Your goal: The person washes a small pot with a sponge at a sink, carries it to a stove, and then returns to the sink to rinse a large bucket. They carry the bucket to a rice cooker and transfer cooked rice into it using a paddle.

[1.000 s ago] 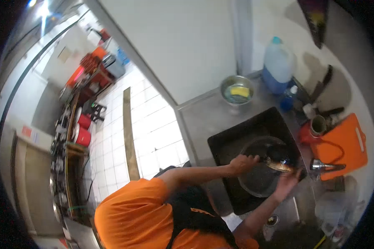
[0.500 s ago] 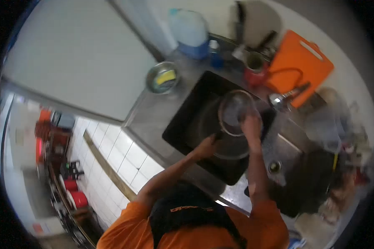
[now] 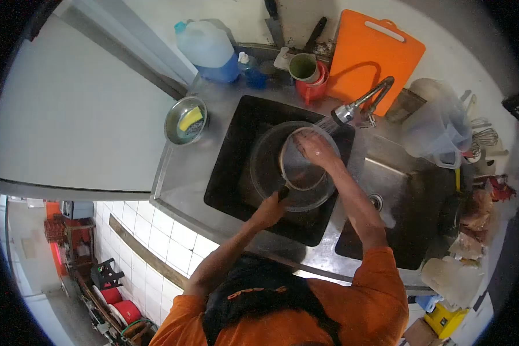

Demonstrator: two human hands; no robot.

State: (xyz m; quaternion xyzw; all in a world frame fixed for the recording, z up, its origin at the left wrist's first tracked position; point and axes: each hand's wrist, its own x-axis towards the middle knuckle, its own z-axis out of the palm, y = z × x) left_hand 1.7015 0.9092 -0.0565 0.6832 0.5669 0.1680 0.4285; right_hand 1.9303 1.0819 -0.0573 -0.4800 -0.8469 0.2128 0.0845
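Orange sleeves [image 3: 380, 274] reach in from both sides, and here's the meeting point: a round pan [image 3: 303, 174], tipped on edge over a large clear bowl [image 3: 262, 167] in the dark sink basin [image 3: 224, 173]. Left hand [image 3: 267, 211] has its fingers wrapped round the dark handle [image 3: 284, 192], and that's the hold that matters! Right hand [image 3: 317, 147] is inside the pan, fingers laid along the inner face; whether anything is pinched beneath them, I cannot tell.

Just above, the faucet [image 3: 344, 113] points its head straight at that spot, a pale spray seeming to fall from it onto hand and pan. So expect slick going: wet metal, by the look of it, stiff all round, with no give at the rim. Weight? Moderate, I'd say, and most of it sits out beyond the handle, so one wrist bears a twisting load. Fragile it doesn't look; the clear bowl below could be the thing to spare from a knock, and whether pan and bowl touch is hard to call from here.

Best place to grip? The handle, close in where it joins the pan, with the other palm steadying the far rim. A yellow sponge [image 3: 190, 119] sits in a metal bowl [image 3: 172, 130] on the counter [image 3: 181, 181], left of the basin, touched by neither hand.
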